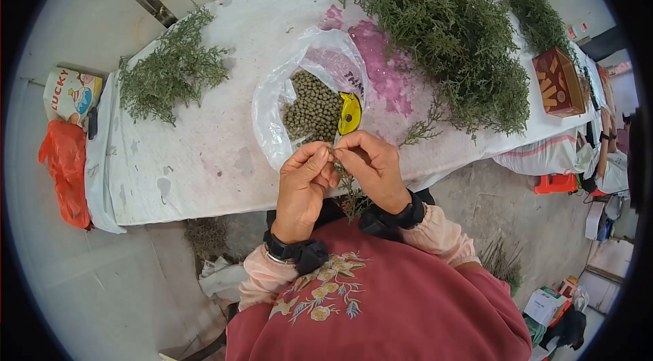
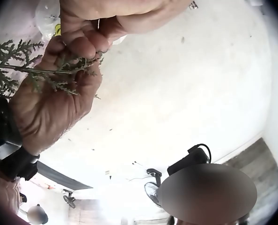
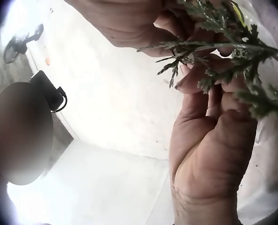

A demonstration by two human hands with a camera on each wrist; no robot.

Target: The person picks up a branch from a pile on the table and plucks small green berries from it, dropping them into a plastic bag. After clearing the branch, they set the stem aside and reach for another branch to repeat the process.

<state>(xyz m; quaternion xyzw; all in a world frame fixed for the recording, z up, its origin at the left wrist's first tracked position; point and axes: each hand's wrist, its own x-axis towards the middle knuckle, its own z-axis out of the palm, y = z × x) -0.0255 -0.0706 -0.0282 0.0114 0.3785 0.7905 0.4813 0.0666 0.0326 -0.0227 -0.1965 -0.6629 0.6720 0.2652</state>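
Fingertips first: left hand (image 1: 301, 187) and right hand (image 1: 375, 169) are both pinched on the tip of a leafy green sprig (image 1: 354, 199), dead centre of the frame and near the bag. I'd guess the grip's that close because the stem's so thin.

Biggest thing here is the white-covered table (image 1: 187, 174), then the big evergreen-looking heap (image 1: 442, 41) at upper right, with a smaller green bunch (image 1: 170, 69) at upper left. Clear plastic bag (image 1: 267, 119) sits between them, mouth spread wide, probably so it's easy to reach. Inside are loads of tiny round grey-green pellets (image 1: 309, 106).

As for elbow room, the table's near edge runs just under those hands and the sprig dangles over it towards the lap. Left of the bag there's a good stretch of bare cover; on the right, that heap crowds things.
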